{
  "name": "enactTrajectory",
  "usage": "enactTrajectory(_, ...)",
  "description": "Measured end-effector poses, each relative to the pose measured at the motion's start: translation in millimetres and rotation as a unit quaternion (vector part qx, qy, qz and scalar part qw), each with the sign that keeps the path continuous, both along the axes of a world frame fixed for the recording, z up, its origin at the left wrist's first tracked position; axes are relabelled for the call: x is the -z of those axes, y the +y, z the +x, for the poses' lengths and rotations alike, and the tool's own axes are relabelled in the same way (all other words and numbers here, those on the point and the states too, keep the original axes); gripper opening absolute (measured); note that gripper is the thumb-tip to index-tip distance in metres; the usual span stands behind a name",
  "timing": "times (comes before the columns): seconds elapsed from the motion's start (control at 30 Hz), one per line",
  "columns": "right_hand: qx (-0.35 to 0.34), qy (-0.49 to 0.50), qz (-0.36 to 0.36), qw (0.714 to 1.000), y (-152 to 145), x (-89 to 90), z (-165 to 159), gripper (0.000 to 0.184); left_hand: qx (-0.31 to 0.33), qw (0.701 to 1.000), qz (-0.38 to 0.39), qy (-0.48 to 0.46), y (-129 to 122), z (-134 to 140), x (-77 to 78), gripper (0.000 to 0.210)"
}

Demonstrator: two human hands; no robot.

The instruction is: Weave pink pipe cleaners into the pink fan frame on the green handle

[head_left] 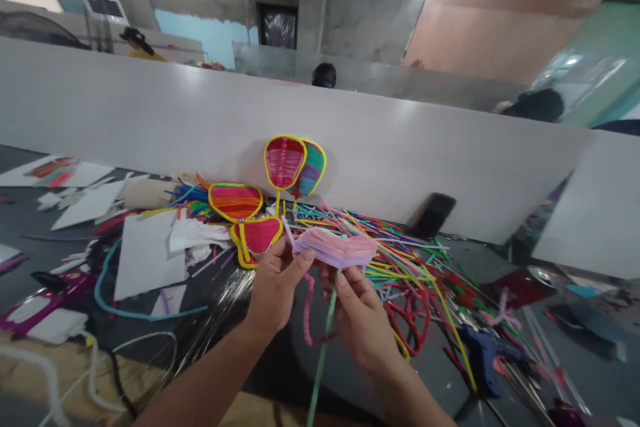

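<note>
A pink and lilac pipe-cleaner panel [340,247] is held up over the table between both hands. My left hand [277,280] pinches its left end, where a lilac stem sticks up past the fingers. My right hand [357,310] grips its lower edge from beneath, together with a pale green pipe cleaner [323,363] that hangs down toward me. A twisted pink pipe cleaner [307,320] loops below the panel between the hands. Just behind are yellow-rimmed pipe-cleaner pieces, one red and orange [235,201], one crimson [263,237].
A white partition [200,113] runs behind the table, with two yellow-rimmed fan shapes [285,160] against it. Loose pipe cleaners [400,247] spread at right, near a black phone-like object [434,215], red-handled scissors [415,330], a blue glue gun [480,357] and a can [523,287]. White cards [150,253] lie left.
</note>
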State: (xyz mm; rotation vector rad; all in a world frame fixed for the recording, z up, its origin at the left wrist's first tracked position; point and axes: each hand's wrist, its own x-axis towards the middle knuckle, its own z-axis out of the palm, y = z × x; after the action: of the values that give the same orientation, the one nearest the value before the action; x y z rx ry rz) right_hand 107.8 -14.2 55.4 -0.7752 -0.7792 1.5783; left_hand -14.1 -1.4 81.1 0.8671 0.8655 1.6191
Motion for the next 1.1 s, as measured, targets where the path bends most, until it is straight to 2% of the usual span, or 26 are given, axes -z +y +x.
enactTrajectory(0.13,0.011,0.083,-0.058,0.995,-2,-7.9,-1,0.025,0.042,0.999,0.000,0.013,2,8,1.3,0.022)
enactTrajectory(0.27,0.034,0.091,-0.065,0.993,3,-3.9,-4,0.026,0.066,0.997,-0.001,0.047,6,1,4.0,0.025)
enactTrajectory(0.5,0.062,0.072,-0.043,0.995,8,0.9,-8,0.029,0.021,1.000,-0.009,0.020,13,-13,-2.0,0.017)
enactTrajectory(0.87,0.045,0.086,-0.046,0.994,10,3.2,-7,0.029,0.007,0.999,-0.016,0.028,17,-15,-1.9,0.018)
enactTrajectory(1.1,0.031,0.099,-0.039,0.994,12,6.5,-7,0.027,0.029,0.999,-0.037,-0.006,19,-14,-1.5,0.019)
